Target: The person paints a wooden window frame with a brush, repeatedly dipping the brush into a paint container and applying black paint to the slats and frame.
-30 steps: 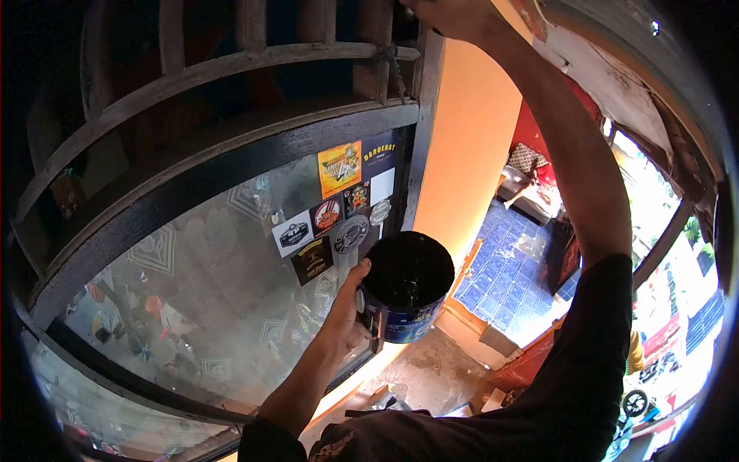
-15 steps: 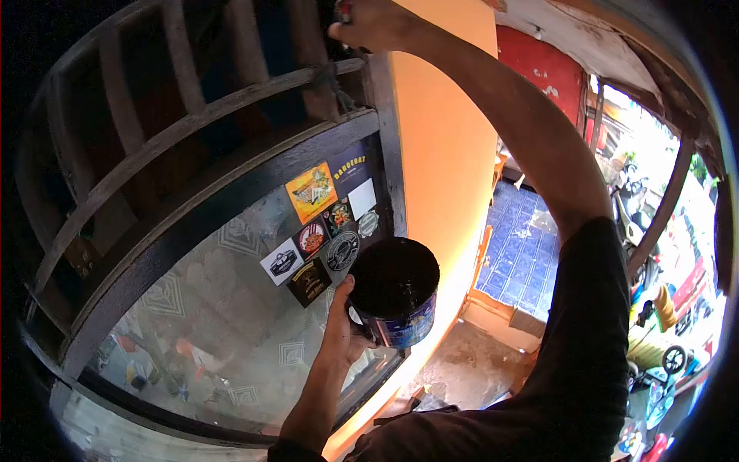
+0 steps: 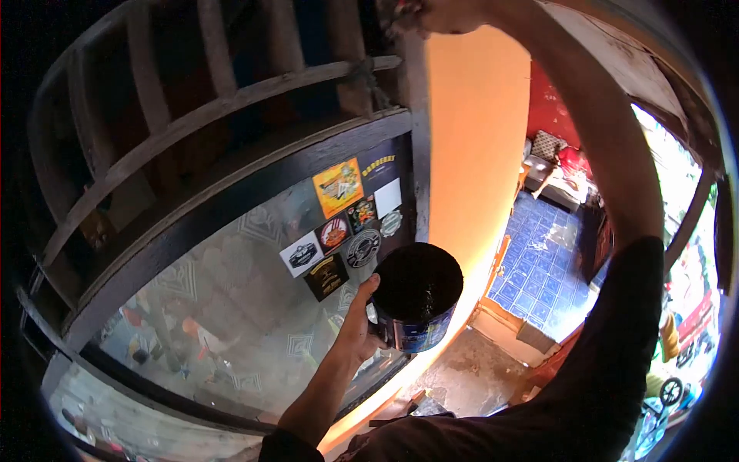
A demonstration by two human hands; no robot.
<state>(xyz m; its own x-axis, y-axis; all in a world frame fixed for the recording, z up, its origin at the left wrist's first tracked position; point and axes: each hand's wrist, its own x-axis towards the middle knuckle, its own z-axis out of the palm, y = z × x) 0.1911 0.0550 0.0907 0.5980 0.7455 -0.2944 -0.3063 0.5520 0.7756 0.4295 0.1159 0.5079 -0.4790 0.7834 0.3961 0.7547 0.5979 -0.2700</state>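
Observation:
My left hand [image 3: 365, 327] grips a round can [image 3: 419, 296] by its left side, thumb at the rim. The can is open at the top and its inside looks black. My right hand [image 3: 435, 15] is raised at the top edge of the view, beside the upper corner of the dark wooden frame [image 3: 419, 138]. Its fingers are bent, dim and partly cut off, so what they hold cannot be made out. Stickers [image 3: 337, 187] cover the upper right part of the glass pane [image 3: 231, 308] behind the can.
Curved wooden bars [image 3: 215, 54] span the opening above the glass. An orange wall [image 3: 469, 138] stands right of the frame. Beyond it are a blue tiled floor [image 3: 531, 262] and a sofa [image 3: 562, 192], where a person in red is partly visible. A toy-like wheel [image 3: 671, 391] shows at the lower right.
The view swung left, then back right. My right hand stays high near the frame's upper corner, and my left hand keeps its grip on the can.

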